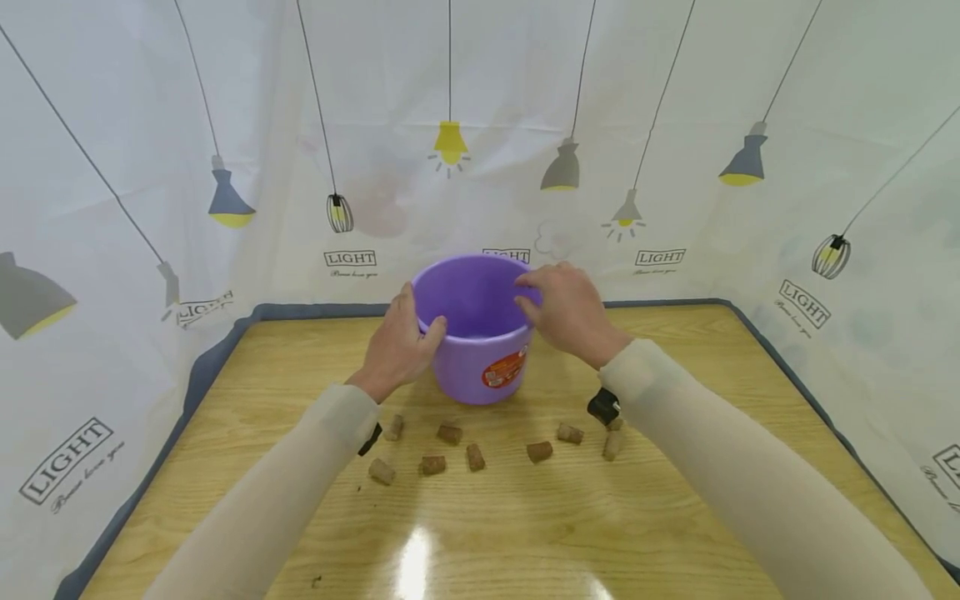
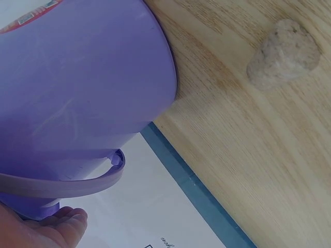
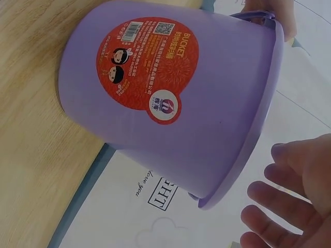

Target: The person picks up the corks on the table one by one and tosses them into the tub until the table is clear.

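Note:
A purple plastic bucket (image 1: 459,367) stands upright on the wooden table, its mouth facing up and a red label (image 3: 147,62) on its side. My left hand (image 1: 396,343) grips the bucket's left rim, with the thumb over the front edge and the fingers along the outside. In the left wrist view, the bucket's handle (image 2: 77,187) hangs down along its side, close to those fingers. My right hand (image 1: 570,310) is at the right rim, fingers loosely bent; the right wrist view shows these fingers (image 3: 279,201) spread and apart from the bucket, holding nothing.
Several cork stoppers lie scattered in front of the bucket, among them a pale cork (image 1: 382,472), a darker cork (image 1: 539,451) and a cork (image 1: 612,444) below the right wrist. A white cloth (image 1: 465,50) printed with lamps surrounds the table (image 1: 480,533) at the back and sides.

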A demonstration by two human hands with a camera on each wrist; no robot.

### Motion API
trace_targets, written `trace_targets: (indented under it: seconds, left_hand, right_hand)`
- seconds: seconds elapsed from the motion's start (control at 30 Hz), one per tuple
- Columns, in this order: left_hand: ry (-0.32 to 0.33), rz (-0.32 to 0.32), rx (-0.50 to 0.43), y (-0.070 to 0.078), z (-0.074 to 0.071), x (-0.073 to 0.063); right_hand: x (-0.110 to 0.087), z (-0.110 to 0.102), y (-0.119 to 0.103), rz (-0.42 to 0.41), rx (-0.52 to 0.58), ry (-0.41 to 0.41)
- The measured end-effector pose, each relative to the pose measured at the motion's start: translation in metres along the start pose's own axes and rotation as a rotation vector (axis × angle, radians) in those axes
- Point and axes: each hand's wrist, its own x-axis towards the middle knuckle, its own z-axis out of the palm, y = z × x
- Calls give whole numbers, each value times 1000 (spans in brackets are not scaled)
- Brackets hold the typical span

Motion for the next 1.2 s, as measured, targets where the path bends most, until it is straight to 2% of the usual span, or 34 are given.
trace_targets:
  seconds: [0.37, 0.97, 1.2]
  left_hand:
    - [-12, 0, -17, 3, -2, -2]
    - [-6, 6, -8, 2, -1, -1]
    - [-15, -1, -11, 2, -2, -1]
  right_hand:
    - [-8, -7, 10, 11, 61, 35]
    - [-29, -13, 30, 47, 38, 91]
    - [-35, -13, 37, 64, 29, 87]
